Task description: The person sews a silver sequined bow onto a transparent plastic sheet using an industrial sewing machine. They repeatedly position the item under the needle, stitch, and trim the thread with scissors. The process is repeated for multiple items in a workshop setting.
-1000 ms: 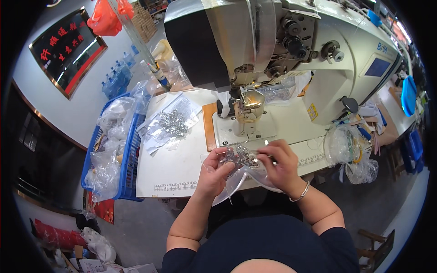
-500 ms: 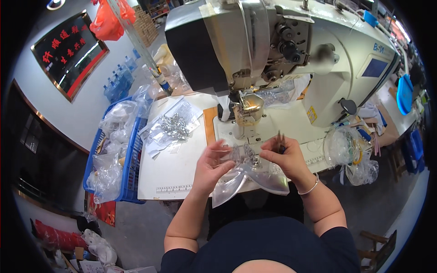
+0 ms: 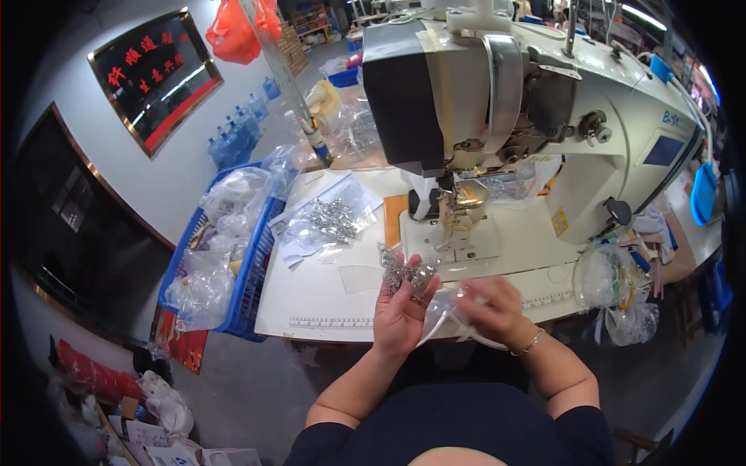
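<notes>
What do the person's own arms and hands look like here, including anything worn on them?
Both forearms are bare, entering from the lower edge. Short dark navy sleeves end above the elbows. The left hand wears no glove, and no ring or watch is visible on it. The right hand is also ungloved, with a thin metal bracelet around its wrist.

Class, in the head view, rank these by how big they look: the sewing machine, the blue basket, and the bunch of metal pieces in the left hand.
1. Sewing machine, though nearness may exaggerate it.
2. Blue basket.
3. Bunch of metal pieces in the left hand.
</notes>
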Demonstrator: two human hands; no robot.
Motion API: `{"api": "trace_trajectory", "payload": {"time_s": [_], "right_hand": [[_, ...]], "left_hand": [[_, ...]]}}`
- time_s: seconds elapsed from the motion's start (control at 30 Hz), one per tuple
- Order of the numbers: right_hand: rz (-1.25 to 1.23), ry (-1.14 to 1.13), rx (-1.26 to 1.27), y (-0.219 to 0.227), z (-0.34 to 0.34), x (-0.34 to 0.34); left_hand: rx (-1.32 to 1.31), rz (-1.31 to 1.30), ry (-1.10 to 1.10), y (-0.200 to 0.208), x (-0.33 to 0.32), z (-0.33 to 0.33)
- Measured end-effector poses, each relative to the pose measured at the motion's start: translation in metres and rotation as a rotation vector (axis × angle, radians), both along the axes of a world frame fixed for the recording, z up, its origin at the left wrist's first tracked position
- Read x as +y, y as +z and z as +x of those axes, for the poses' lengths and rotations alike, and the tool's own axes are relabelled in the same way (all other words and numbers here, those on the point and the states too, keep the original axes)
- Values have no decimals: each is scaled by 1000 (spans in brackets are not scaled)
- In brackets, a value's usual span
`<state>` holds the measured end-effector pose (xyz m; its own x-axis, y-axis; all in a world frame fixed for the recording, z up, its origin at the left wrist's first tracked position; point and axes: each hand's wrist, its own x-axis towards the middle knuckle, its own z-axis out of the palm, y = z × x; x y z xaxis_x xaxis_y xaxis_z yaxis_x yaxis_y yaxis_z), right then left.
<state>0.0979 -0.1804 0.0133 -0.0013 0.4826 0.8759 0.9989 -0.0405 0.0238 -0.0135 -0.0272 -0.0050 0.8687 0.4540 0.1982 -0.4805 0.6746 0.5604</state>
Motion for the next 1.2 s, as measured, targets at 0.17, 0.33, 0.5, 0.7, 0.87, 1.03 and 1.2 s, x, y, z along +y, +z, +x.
{"api": "trace_trajectory", "payload": {"time_s": [0.17,0.33,0.5,0.7,0.87,1.03,1.2], "right_hand": [[309,100,1247,-4,-2,7],[283,560,1830,0,8,14],[311,492,1725,-8,7,19],[501,-127,937,15,10,15],[-120,115,585,60,8,32],[-310,212,732,60,15,56],[-493,160,951,64,16,56]], "left_hand": [[-157,-166,-75,-10,-4,3],[-127,-151,-80,-9,-15,1],[-127,-134,-18,-9,-14,-2],[-130,-117,-36,-16,-13,0],[-23,-68,-103,-13,-16,-2],[-48,-251,-255,-3,-17,-1],[-1,-262,-249,-1,-18,-2]]}}
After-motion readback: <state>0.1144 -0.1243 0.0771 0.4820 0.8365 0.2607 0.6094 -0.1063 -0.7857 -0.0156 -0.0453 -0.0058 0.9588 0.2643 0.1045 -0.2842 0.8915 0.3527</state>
